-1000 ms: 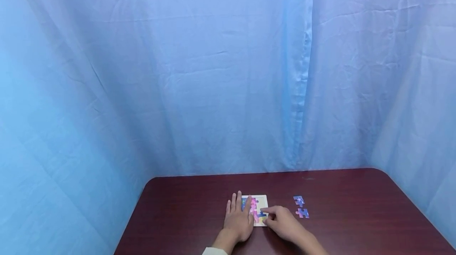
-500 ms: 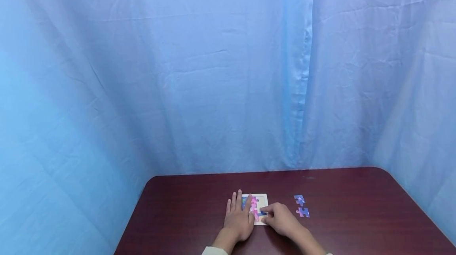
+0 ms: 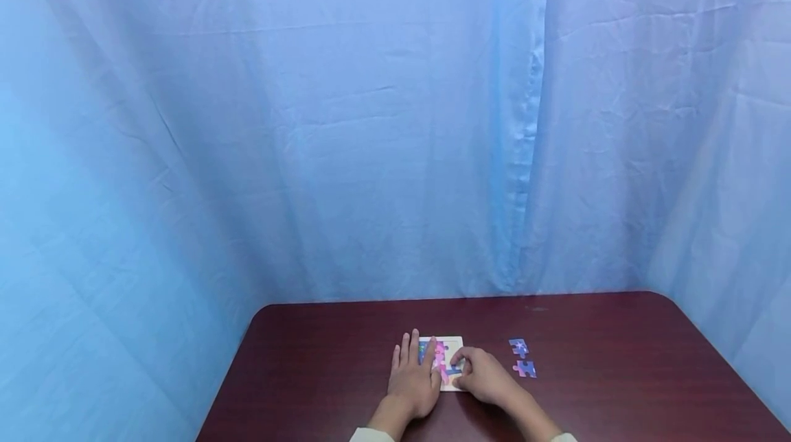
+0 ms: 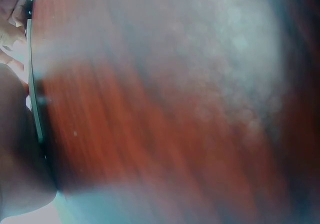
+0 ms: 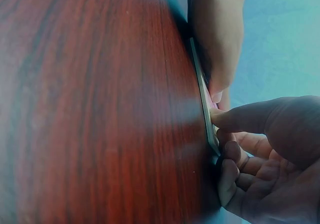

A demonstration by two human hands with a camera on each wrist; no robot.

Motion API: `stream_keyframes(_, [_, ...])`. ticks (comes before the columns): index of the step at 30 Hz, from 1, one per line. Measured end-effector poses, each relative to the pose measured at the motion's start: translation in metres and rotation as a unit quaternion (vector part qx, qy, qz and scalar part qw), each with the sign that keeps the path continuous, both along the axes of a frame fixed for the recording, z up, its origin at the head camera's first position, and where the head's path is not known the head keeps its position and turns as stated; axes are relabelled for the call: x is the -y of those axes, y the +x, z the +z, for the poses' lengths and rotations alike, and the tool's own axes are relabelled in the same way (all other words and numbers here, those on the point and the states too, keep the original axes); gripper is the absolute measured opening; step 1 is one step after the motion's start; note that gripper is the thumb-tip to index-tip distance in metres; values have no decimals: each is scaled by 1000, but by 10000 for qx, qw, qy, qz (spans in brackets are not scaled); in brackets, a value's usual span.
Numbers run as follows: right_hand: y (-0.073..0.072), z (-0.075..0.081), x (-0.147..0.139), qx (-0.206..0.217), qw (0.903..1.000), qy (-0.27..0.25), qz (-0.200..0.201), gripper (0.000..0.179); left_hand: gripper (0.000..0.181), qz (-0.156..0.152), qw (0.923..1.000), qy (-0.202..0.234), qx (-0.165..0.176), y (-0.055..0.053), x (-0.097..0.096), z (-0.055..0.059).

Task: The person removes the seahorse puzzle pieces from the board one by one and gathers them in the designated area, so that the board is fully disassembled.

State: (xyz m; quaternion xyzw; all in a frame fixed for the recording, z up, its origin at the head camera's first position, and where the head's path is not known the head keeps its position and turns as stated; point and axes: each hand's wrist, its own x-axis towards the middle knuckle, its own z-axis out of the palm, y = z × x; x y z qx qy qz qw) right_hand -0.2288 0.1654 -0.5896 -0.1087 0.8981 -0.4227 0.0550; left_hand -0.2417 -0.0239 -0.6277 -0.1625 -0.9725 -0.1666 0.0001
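Observation:
A small jigsaw puzzle board (image 3: 456,340) with a white frame lies on the dark red table, with pink and blue pieces set in its left part. My left hand (image 3: 413,380) rests over its left side, fingers straight and spread. At the lower right of the board, the curled thumb and index finger of my right hand (image 3: 486,379) pinch a blue and pale yellow puzzle piece (image 3: 454,372), partly hidden by the fingertips. Seen from the right wrist, the board is a thin pale edge (image 5: 202,95), with my right thumb (image 5: 245,118) reaching onto it.
To the right of the board lie two loose purple-blue puzzle pieces, one with a star (image 3: 519,347) and another (image 3: 525,368) just nearer. The table (image 3: 618,359) has rounded far corners. Blue curtains (image 3: 395,154) hang behind and at both sides.
My right index finger has bent more and the fingertips have shifted slightly around the piece at the board's lower right. My left hand and the loose pieces stay put.

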Motion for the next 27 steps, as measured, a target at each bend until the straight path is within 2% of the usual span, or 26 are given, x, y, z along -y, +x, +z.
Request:
stream_keyframes(7, [-3,-1,0,154,9998,-105,7,25,59,8,10000,26,65,0,-1,3])
stream_keyframes(16, [-3,-3,0,99,9998,-116,-90,28,59,-2,10000,-37,-8,-5,-1,-3])
stream_keyframes(27, [-3,-5,1,-57,9998,-67,-153,31,58,-17,9996,146,229,4,-1,13])
